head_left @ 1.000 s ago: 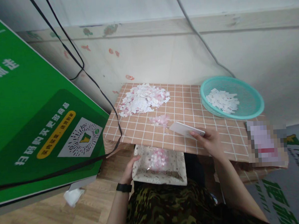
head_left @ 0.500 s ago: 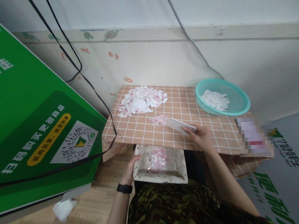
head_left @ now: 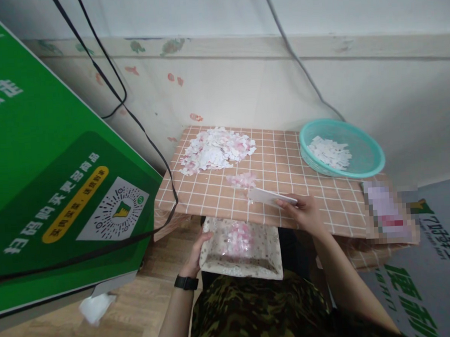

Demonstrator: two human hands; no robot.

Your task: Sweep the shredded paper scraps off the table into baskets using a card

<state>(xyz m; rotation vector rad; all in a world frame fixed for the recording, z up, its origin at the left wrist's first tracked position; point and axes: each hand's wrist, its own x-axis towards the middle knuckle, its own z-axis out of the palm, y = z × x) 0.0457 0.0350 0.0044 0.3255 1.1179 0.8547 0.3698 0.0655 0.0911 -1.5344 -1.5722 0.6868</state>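
Observation:
My left hand (head_left: 199,248) grips the left rim of a speckled rectangular tray (head_left: 218,268), held just below the table's front edge. Pink and white scraps (head_left: 237,240) lie in the tray. In my right hand (head_left: 301,212) is a flat white card-like piece (head_left: 269,196), its far end low over the tabletop, beside a few small bits. Just beyond that end rests a small heap of pinkish scraps (head_left: 242,180). Farther back on the left spreads a large pile of white and pink scraps (head_left: 216,151).
A turquoise basket (head_left: 371,153) with white pieces (head_left: 330,152) stands at the table's back right. A blurred-out flat object (head_left: 387,207) lies at the right corner. The table (head_left: 277,160) meets the wall; a green panel (head_left: 58,147) and black cord (head_left: 146,135) flank its left.
The white piece in my right hand has moved slightly toward the front edge, away from the small pinkish heap. My left hand keeps holding the tray. The view has shifted a little.

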